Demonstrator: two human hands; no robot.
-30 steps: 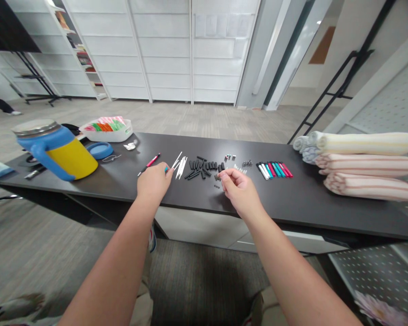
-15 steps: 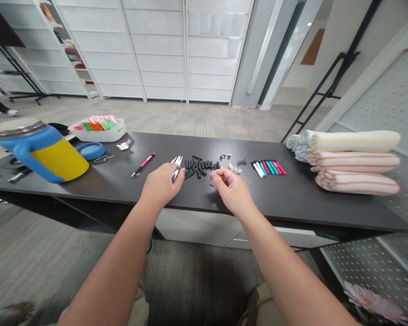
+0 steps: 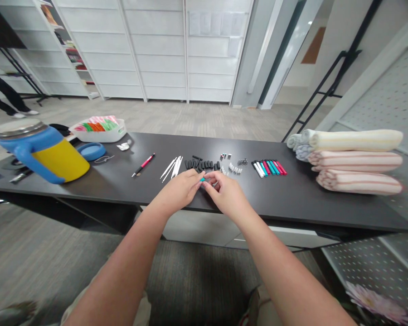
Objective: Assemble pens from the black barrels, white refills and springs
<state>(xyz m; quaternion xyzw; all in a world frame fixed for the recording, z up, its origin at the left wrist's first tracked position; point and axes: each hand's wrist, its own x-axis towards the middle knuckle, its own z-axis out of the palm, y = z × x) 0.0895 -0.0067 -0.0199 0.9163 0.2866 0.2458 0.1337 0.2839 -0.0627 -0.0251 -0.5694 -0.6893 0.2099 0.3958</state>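
My left hand point(image 3: 181, 194) and my right hand point(image 3: 226, 192) meet over the front of the dark table, fingertips almost touching. Between them shows a small teal pen barrel point(image 3: 202, 179), pinched by both hands and mostly covered by fingers. Just beyond lie short black pen pieces point(image 3: 209, 165), partly hidden by my hands. White ink refills point(image 3: 177, 166) lie left of these. Small white pieces point(image 3: 235, 169), silver-ended bits point(image 3: 225, 156) and tiny metal parts point(image 3: 242, 161) are grouped to the right. A row of white, teal and red pen barrels point(image 3: 269, 167) lies farther right.
A red and black pen point(image 3: 143, 165) lies to the left. Beyond it stand a blue and yellow mug point(image 3: 59, 158), a blue lid point(image 3: 91, 151) and a white basket point(image 3: 102, 135) of colourful packets. Rolled towels point(image 3: 357, 160) are stacked at the right end. A person's legs point(image 3: 3, 93) show far left.
My left hand has moved right, away from the white refills, bringing the teal pen barrel to my right hand. The refills are now uncovered. The person at far left has come farther into view.
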